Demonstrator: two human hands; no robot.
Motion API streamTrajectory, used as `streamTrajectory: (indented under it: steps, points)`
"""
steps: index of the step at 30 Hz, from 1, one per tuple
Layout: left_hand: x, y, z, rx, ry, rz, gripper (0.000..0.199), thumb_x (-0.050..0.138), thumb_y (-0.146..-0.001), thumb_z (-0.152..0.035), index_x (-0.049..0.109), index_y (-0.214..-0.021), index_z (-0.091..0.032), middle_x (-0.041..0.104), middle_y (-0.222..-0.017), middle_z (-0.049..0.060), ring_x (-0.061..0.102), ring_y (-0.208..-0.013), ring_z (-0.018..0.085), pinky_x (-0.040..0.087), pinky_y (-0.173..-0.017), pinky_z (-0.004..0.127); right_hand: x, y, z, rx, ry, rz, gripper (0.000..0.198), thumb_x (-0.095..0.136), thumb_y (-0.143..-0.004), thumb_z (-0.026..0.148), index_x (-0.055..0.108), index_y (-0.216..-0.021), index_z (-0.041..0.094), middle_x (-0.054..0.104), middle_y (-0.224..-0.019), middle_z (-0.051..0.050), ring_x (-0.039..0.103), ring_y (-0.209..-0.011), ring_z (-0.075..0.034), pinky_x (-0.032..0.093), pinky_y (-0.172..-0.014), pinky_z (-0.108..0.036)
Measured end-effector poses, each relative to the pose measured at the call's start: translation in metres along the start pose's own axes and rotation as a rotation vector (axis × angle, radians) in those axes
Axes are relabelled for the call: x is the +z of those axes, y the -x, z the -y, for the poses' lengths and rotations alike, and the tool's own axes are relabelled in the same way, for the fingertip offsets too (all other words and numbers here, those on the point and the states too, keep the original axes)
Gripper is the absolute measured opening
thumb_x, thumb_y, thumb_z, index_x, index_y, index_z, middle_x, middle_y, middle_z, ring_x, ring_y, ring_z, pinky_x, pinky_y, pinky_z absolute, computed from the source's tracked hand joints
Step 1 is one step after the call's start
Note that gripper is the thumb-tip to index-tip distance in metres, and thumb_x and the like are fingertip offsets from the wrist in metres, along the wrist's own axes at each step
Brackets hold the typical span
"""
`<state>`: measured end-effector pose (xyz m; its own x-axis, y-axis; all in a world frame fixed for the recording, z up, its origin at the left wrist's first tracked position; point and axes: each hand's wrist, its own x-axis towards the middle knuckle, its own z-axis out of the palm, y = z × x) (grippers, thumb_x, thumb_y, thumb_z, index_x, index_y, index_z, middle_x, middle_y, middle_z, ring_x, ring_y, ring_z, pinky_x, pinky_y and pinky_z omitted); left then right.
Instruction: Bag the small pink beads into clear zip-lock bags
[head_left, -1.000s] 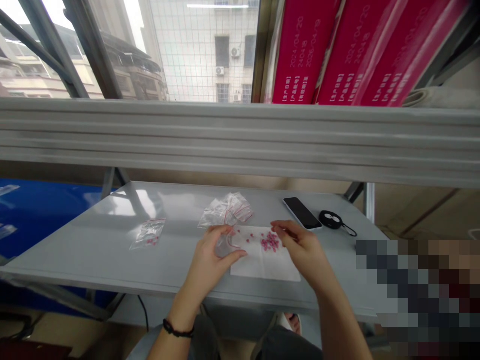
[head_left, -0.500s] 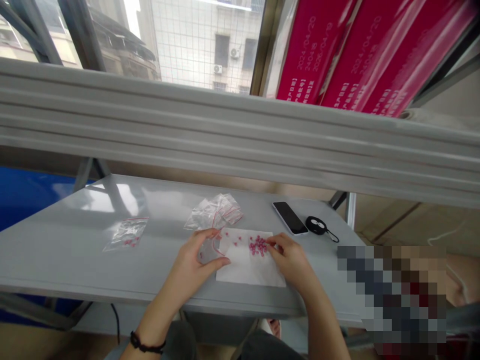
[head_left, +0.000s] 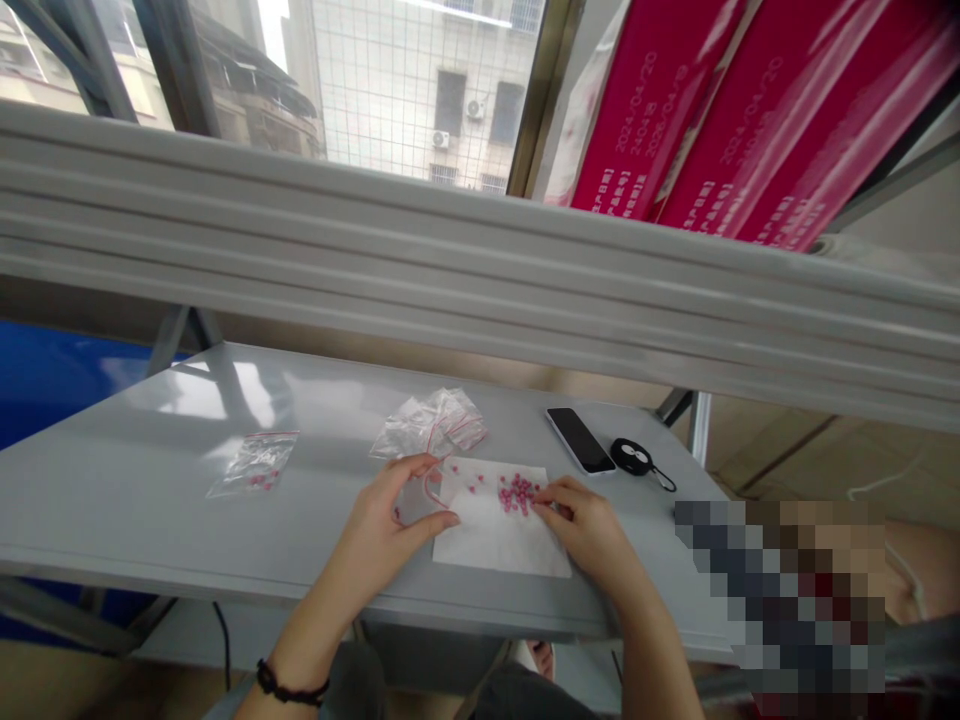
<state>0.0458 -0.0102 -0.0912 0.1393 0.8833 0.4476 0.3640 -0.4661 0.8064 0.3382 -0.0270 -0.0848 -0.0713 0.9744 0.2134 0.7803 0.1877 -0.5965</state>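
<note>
My left hand (head_left: 397,510) curls around a small clear zip bag (head_left: 412,500) with a red-edged mouth, which gapes between thumb and fingers toward the right. A dark pink speck shows inside that bag. Beside it lies a white paper sheet (head_left: 480,540), carrying a cluster of small pink beads (head_left: 517,493) and several stray ones further left. At the cluster's right edge, my right hand (head_left: 577,515) has thumb and fingertips pinched together, touching the beads; what sits between them is too small to make out.
A heap of clear zip bags (head_left: 439,420) lies behind the sheet. On the left is a bag holding several beads (head_left: 259,465). A phone (head_left: 580,440) and a black round case with a clip (head_left: 631,457) rest at the right. A grey shelf beam (head_left: 450,270) crosses above the table.
The view has tilted slightly. My right fingertips stay at the right edge of the bead cluster with only a small shift; my left hand keeps the bag in the same place.
</note>
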Motion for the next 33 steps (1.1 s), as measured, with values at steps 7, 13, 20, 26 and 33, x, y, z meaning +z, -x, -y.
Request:
streamTrajectory:
  steps: [7,13,20,26,33]
  points:
    - [0.0,0.0,0.001,-0.017,0.005,-0.011,0.049,0.08,-0.076,-0.037,0.063,-0.12,-0.024,0.073,-0.112,0.009,0.067,-0.106,0.029,0.052,-0.096,0.047,-0.002,0.001,-0.003,-0.025,-0.019,-0.04,0.023,0.055,-0.087,0.028,0.076,-0.091,0.021,0.071,-0.087,-0.006,0.061,-0.069,-0.02,0.048,-0.067,-0.031]
    - [0.0,0.001,0.002,0.003,0.01,-0.003,0.048,0.08,-0.077,-0.035,0.062,-0.12,-0.025,0.072,-0.112,0.008,0.066,-0.106,0.027,0.051,-0.096,0.044,0.005,-0.002,0.001,-0.019,0.028,-0.015,0.021,0.056,-0.084,0.025,0.076,-0.083,0.021,0.071,-0.084,-0.005,0.062,-0.066,-0.019,0.046,-0.065,-0.03]
    - [0.0,0.001,0.002,-0.012,0.007,-0.011,0.048,0.081,-0.076,-0.035,0.064,-0.12,-0.024,0.073,-0.112,0.008,0.068,-0.105,0.028,0.052,-0.096,0.044,0.002,0.0,-0.002,0.0,0.044,-0.025,0.021,0.055,-0.084,0.024,0.075,-0.088,0.02,0.067,-0.081,-0.004,0.059,-0.066,-0.019,0.044,-0.065,-0.029]
    - [0.0,0.001,0.003,0.008,0.001,0.005,0.046,0.079,-0.078,-0.034,0.063,-0.12,-0.024,0.072,-0.113,0.008,0.067,-0.106,0.027,0.051,-0.097,0.044,0.008,-0.002,0.002,-0.011,0.054,-0.002,0.023,0.054,-0.086,0.023,0.076,-0.091,0.019,0.07,-0.086,-0.006,0.063,-0.073,-0.02,0.046,-0.07,-0.03]
    - [-0.002,0.002,0.003,0.006,-0.015,0.007,0.046,0.079,-0.079,-0.034,0.062,-0.121,-0.024,0.071,-0.115,0.008,0.066,-0.107,0.026,0.051,-0.096,0.043,0.004,0.0,-0.003,-0.003,0.054,-0.021,0.02,0.053,-0.083,0.02,0.073,-0.08,0.019,0.069,-0.081,-0.005,0.061,-0.068,-0.019,0.045,-0.067,-0.029]
